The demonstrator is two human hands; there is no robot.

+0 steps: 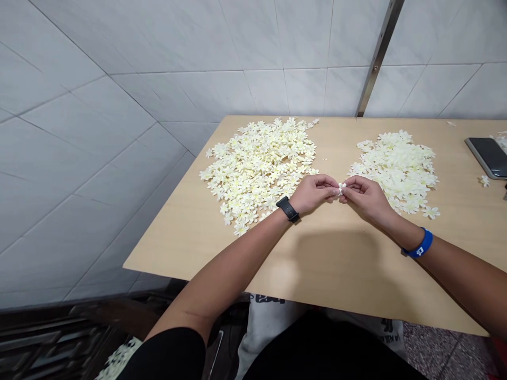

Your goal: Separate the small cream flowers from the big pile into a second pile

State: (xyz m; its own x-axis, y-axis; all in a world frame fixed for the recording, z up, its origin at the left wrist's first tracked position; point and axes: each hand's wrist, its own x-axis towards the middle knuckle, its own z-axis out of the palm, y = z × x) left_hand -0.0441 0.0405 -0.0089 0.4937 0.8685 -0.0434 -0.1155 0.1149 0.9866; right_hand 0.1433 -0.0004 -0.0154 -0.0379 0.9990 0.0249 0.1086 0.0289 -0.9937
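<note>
A small white artificial flower (pixel 341 187) is pinched between my two hands, above the wooden tabletop. My left hand (pixel 317 192) holds its left side with thumb and fingertips closed. From the other side, my right hand (pixel 364 196) grips it the same way, so the fingertips nearly meet. Left of my hands spreads a large pile of cream-white flowers with yellow centres (pixel 265 163). A second pile of white flowers (pixel 400 166) lies just beyond and right of my right hand. The fingers cover part of the held flower.
The light wooden table (pixel 190 237) stands against a tiled wall (pixel 222 95). A dark phone (pixel 489 155) lies at the right edge, with a loose flower (pixel 484 181) beside it. A metal strip (pixel 376 66) runs up the wall. More flowers (pixel 119 359) show low at left.
</note>
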